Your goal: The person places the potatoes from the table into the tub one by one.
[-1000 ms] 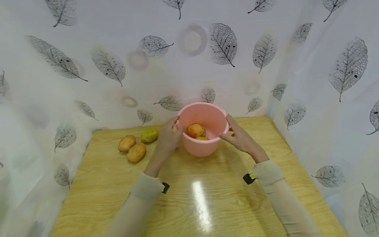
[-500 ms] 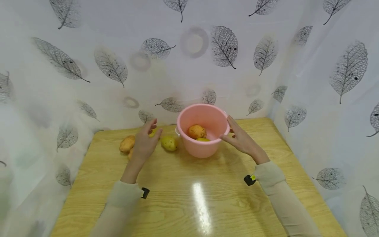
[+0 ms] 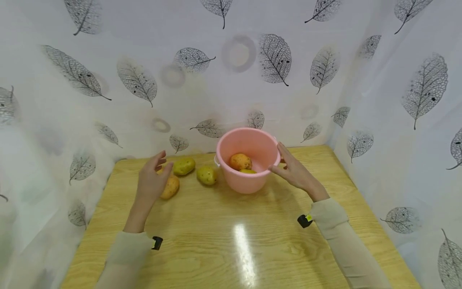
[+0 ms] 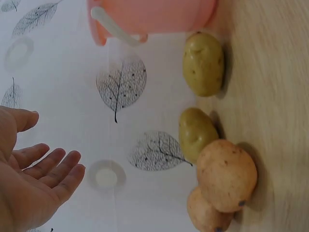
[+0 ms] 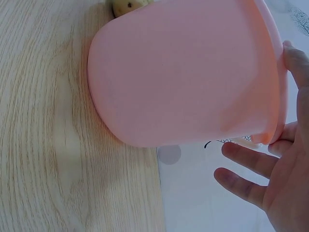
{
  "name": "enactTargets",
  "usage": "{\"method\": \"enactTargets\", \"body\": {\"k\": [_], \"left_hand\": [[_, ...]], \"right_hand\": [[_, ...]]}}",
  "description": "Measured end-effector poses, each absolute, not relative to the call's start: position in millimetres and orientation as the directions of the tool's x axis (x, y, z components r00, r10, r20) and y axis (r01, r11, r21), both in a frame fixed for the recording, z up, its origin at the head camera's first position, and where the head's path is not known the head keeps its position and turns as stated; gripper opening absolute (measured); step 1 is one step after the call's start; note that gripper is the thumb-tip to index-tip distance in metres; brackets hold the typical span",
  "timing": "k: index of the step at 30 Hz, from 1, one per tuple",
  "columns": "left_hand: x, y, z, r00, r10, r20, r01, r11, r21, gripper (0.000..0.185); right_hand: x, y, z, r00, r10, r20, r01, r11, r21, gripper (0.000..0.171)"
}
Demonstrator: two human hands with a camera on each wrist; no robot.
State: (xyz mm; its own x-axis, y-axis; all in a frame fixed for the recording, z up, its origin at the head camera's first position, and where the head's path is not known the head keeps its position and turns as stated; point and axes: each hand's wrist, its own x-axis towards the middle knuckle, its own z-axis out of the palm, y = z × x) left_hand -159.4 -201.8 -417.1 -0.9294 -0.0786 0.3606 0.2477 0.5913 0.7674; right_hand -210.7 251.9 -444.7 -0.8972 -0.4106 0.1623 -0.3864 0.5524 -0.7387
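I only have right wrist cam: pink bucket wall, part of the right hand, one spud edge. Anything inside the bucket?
Observer: Yes. The head view shows an orange-brown potato in the pink bucket, with a greenish one under it.
Operator: Left hand doing what?
Observer: The left hand is open, holding nothing, above the brown potato on the table.
Operator: How many potatoes are outside the bucket?
Observer: Four in the left wrist view: two greenish and two brown.
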Motion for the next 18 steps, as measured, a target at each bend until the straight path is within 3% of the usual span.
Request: {"method": "enactTargets", "body": {"k": [18], "left_hand": [[-150,-227,-430,-0.943,-0.15,0.298,0.16,0.582,0.797,0.05]], "right_hand": [[-209,252,-443,-0.897,-0.409,0.166,-0.386,0.546,-0.743,0.09]]}}
